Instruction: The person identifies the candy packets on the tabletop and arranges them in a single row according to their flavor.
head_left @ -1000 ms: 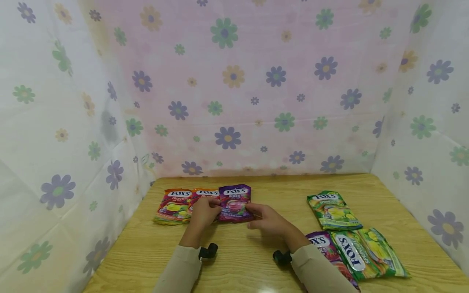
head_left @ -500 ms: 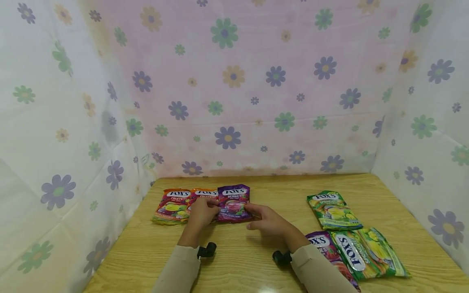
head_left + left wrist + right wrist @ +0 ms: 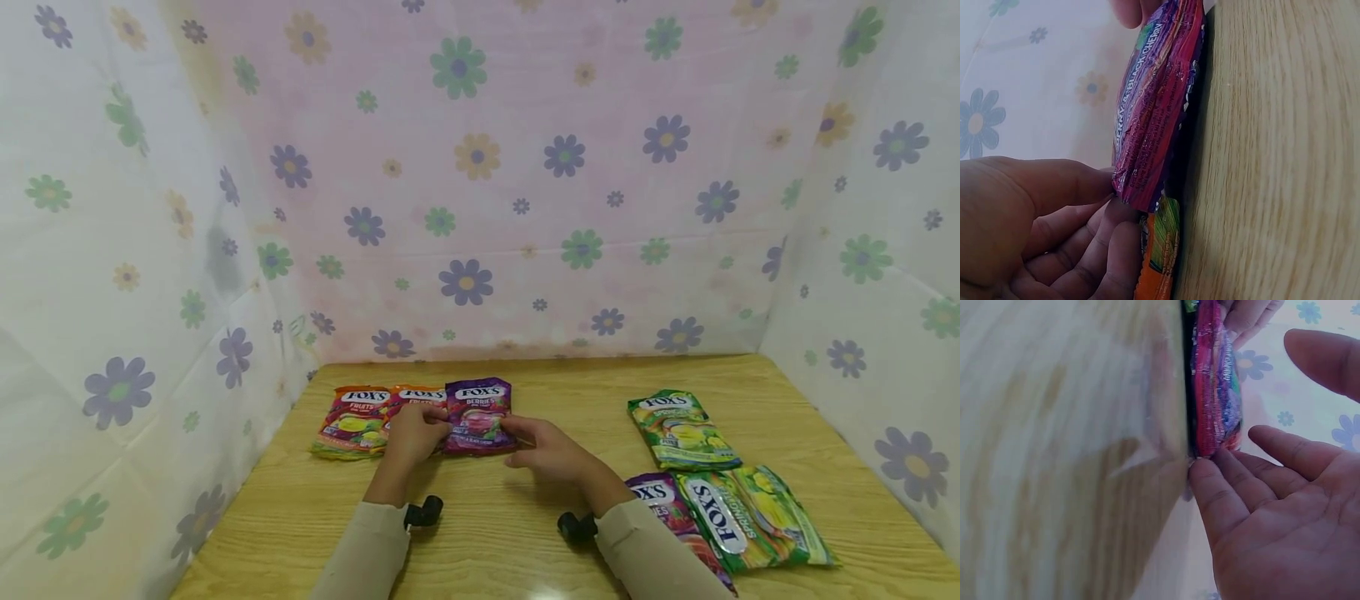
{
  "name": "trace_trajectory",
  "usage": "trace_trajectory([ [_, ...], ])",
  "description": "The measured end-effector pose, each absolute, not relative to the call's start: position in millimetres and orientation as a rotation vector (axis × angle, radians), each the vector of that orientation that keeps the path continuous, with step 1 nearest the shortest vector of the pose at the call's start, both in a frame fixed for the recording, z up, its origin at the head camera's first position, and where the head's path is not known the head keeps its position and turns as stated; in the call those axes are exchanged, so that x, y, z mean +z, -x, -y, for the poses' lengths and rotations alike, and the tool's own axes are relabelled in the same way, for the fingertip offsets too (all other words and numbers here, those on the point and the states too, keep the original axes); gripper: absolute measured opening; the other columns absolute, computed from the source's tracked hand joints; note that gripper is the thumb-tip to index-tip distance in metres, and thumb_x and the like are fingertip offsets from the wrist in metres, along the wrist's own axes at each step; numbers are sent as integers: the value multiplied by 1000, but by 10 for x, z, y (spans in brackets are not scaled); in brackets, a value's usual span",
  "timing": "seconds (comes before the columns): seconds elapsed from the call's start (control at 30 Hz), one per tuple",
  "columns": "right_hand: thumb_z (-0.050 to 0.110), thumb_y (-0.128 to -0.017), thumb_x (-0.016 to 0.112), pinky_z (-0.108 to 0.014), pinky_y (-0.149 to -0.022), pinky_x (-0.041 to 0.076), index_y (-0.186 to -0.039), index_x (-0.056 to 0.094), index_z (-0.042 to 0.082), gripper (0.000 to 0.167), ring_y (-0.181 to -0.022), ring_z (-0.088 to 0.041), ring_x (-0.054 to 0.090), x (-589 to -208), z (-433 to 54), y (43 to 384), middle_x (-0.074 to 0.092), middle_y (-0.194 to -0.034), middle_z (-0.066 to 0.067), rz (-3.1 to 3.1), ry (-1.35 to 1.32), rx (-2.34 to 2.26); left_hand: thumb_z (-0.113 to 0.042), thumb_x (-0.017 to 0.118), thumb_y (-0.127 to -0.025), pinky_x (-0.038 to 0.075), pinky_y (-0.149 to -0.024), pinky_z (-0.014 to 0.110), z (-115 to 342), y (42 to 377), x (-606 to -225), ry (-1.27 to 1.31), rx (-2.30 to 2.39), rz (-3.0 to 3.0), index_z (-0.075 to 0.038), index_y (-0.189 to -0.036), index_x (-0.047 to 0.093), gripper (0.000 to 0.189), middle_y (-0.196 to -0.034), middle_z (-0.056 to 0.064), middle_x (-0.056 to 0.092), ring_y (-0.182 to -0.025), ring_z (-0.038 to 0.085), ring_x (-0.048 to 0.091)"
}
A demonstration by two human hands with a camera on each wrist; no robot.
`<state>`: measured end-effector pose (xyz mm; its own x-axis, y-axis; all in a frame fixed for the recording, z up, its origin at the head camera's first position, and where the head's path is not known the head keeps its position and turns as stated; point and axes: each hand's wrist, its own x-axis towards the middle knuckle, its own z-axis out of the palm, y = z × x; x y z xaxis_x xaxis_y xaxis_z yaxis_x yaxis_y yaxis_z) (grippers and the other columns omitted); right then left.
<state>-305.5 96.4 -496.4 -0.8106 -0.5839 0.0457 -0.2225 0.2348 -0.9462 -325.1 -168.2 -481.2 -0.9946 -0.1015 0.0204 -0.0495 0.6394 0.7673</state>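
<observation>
A purple FOX'S Berries candy bag [image 3: 478, 421] lies face up at the back of the table, right beside an orange FOX'S Fruits bag [image 3: 417, 395]. My left hand [image 3: 412, 435] pinches its left edge; in the left wrist view the thumb [image 3: 1066, 178] is on the corner of the purple bag [image 3: 1154, 106] and the fingers curl under it, over the orange bag [image 3: 1159, 259]. At the opposite edge is my right hand [image 3: 551, 450]. Its fingers [image 3: 1219, 494] are extended, tips against the bag's side, with the thumb held apart.
Another orange Fruits bag [image 3: 356, 423] finishes the row's left end. Two green FOX'S bags [image 3: 682, 433] and a second purple bag [image 3: 678, 517] lie at the right, the purple one partly under my right sleeve [image 3: 652, 546]. Flowered cloth walls [image 3: 525, 250] enclose the wooden table [image 3: 495, 533].
The purple bag and the orange bags beside it have shifted slightly left, together with my left hand. During the last half second hardly anything has moved.
</observation>
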Motion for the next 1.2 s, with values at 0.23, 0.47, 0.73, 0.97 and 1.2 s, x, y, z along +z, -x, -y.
trace_trajectory([
  [0.23, 6, -99, 65, -54, -121, 33, -157, 36, -3, 66, -153, -37, 35, -4962, -970, 3066, 38, -164, -20, -2208, 736, -1591, -18, 81, -90, 61, -78, 37, 1693, 3263, -4825, -147, -1301, 2794, -12, -102, 79, 14, -103, 7, 76, -86, 19, 68],
  [0.47, 7, -100, 65, -55, -121, 33, -156, 38, -4, 63, -152, -40, 36, -4935, -976, 3063, 40, -162, -21, -2250, 750, -1558, -19, 80, -90, 61, -71, 33, 1697, 3263, -4815, -170, -1373, 2779, -10, -104, 79, 16, -98, 8, 75, -79, 19, 67],
  [0.73, 8, -101, 63, -59, -120, 33, -155, 40, -4, 61, -152, -43, 34, -4882, -995, 3011, 40, -162, -23, -2252, 734, -1535, -22, 77, -92, 58, -65, 31, 1692, 3244, -4835, -159, -1389, 2788, -8, -105, 77, 19, -95, 8, 74, -75, 19, 67],
  [0.97, 10, -102, 62, -58, -121, 32, -155, 42, -2, 57, -151, -41, 36, -4858, -1000, 3003, 42, -161, -21, -2291, 740, -1503, -23, 76, -93, 57, -62, 32, 1716, 3238, -4854, -126, -1381, 2779, -7, -104, 77, 19, -93, 8, 74, -72, 18, 66],
  [1.2, 14, -104, 60, -57, -121, 34, -156, 39, -3, 59, -151, -39, 38, -4722, -969, 2997, 43, -161, -19, -2359, 720, -1449, -24, 72, -95, 56, -59, 30, 1709, 3283, -4807, -162, -1468, 2758, -7, -107, 76, 21, -90, 9, 72, -70, 20, 65],
])
